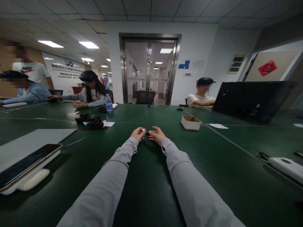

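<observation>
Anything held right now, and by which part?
A small dark item, too small to identify. Left hand holds its left end; can't tell if right hand grips or just touches the other.

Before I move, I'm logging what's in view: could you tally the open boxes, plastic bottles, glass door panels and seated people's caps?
Open box: 1
Plastic bottle: 1
Glass door panels: 2
Seated people's caps: 3
Total: 7

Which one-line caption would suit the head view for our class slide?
Left hand and right hand meet at a small dark object above a green table.
</observation>
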